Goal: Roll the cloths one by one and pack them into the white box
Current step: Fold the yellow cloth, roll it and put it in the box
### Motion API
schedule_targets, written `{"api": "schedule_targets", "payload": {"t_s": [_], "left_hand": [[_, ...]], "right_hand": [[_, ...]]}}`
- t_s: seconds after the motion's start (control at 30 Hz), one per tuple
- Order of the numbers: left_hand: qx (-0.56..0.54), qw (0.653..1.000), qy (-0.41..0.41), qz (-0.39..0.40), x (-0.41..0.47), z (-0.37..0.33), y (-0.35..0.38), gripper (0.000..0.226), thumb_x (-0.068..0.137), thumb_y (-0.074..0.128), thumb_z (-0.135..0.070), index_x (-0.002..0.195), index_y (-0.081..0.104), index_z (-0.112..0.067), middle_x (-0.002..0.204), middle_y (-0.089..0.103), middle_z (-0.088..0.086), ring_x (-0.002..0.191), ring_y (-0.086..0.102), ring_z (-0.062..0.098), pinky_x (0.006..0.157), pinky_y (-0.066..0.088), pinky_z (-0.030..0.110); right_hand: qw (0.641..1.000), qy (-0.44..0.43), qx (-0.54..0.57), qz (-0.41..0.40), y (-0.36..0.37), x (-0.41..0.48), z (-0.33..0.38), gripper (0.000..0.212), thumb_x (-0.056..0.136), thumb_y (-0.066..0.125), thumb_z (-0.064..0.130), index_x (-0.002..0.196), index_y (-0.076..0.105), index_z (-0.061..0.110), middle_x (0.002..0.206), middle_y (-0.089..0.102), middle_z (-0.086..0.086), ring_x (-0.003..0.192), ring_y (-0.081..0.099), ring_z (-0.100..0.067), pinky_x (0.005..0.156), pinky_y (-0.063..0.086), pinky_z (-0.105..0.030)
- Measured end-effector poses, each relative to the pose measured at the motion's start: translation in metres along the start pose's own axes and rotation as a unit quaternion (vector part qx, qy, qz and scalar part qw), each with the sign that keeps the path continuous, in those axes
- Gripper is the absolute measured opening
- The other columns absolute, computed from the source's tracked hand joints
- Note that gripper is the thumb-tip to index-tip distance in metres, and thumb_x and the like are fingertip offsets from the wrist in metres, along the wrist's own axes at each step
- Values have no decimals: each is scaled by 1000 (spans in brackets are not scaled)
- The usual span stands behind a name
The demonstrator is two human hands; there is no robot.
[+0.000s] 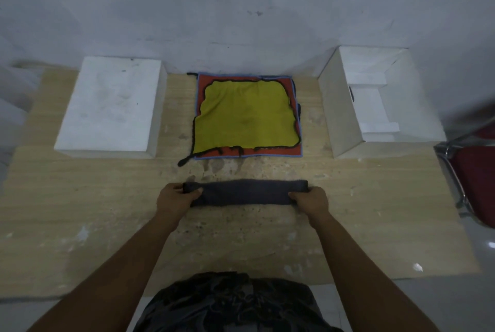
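I have my left hand and right hand each closed in a grip on 1 end of the grey cloth, which lies on the counter just in front of me as a long, narrow band. It looks light and limp, so I judge it will sag or unroll if held at 1 point; holding both ends suits it. The stack of cloths (yellow on top) waits beyond. The open white box stands at the far right, well apart.
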State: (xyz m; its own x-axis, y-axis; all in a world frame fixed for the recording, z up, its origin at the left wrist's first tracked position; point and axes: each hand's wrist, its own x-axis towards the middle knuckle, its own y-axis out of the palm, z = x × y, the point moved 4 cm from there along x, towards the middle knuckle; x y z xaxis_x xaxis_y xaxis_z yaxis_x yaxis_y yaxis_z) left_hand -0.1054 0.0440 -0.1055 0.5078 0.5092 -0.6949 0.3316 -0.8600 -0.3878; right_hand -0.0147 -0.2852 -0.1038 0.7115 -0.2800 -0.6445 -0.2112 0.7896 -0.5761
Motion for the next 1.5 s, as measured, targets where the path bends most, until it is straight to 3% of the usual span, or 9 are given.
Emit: {"api": "schedule_targets", "payload": {"t_s": [0.2, 0.3, 0.43, 0.63, 0.83, 1.07, 1.27, 1.4, 1.5], "left_hand": [[-107, 988, -18, 107, -4, -3, 2, 20, 83, 71, -14, 102, 69, -7, 107, 69, 14, 99, 65, 29, 95, 52, 43], [-113, 990, 6, 86, -3, -2, -5, 25, 86, 67, -14, 107, 62, -1, 107, 64, 16, 91, 63, 25, 78, 54, 36], [-79, 996, 4, 31, 4, 8, -21, 36, 81, 75, -26, 108, 61, -7, 110, 63, 13, 98, 63, 32, 84, 56, 48], [-48, 998, 34, 19, -6, 12, -22, 45, 76, 78, -32, 111, 63, -8, 107, 63, 8, 89, 61, 21, 64, 52, 29], [-83, 994, 16, 76, -7, 17, -20, 52, 73, 80, -11, 119, 56, -5, 113, 61, 8, 104, 59, 26, 91, 50, 40], [-125, 986, 6, 111, -3, 24, -20, 56, 78, 73, 0, 128, 48, 1, 120, 57, 13, 108, 57, 28, 92, 47, 38], [-143, 981, -8, 130, 2, 28, -20, 56, 79, 72, -1, 129, 47, 2, 121, 57, 14, 106, 58, 30, 91, 49, 39], [-142, 979, -11, 148, 5, 31, -24, 48, 79, 72, -2, 123, 51, -2, 125, 58, 18, 106, 60, 31, 83, 51, 36], [-149, 976, -17, 156, 6, 33, -27, 41, 80, 71, -3, 117, 53, -5, 125, 57, 17, 106, 60, 31, 79, 51, 34]], "right_hand": [[992, -78, 92, 28, -10, -7, 5, 18, 82, 71, 16, 91, 57, 8, 88, 63, -7, 80, 62, -23, 66, 51, -34], [988, -70, 130, 34, -15, -5, -2, 24, 81, 74, 18, 94, 55, 12, 94, 65, -8, 85, 65, -24, 74, 56, -40], [995, -77, 56, -20, -26, 5, -15, 28, 77, 77, 25, 96, 61, 11, 98, 69, -14, 91, 66, -32, 84, 55, -51], [996, -80, 14, -38, -23, 6, -14, 28, 78, 75, 23, 100, 67, 6, 98, 71, -14, 91, 65, -32, 86, 53, -48], [989, -120, 32, -75, -16, -17, 4, 30, 80, 72, 13, 106, 58, 7, 93, 60, -4, 87, 57, -21, 71, 41, -27], [968, -243, 19, -56, 20, -53, 29, 38, 82, 69, 12, 114, 50, 12, 99, 58, 2, 88, 56, -15, 70, 45, -26], [954, -273, -126, -17, 60, -62, 19, 41, 85, 63, 37, 119, 50, 19, 111, 60, -5, 100, 57, -22, 79, 50, -35], [962, -255, -31, -87, 55, -65, 13, 18, 92, 56, 26, 105, 56, 13, 98, 62, -6, 94, 61, -27, 73, 47, -31], [964, -221, -40, -138, 51, -57, 5, 33, 84, 65, 32, 107, 53, 10, 103, 58, -10, 99, 56, -30, 77, 50, -38]]}}
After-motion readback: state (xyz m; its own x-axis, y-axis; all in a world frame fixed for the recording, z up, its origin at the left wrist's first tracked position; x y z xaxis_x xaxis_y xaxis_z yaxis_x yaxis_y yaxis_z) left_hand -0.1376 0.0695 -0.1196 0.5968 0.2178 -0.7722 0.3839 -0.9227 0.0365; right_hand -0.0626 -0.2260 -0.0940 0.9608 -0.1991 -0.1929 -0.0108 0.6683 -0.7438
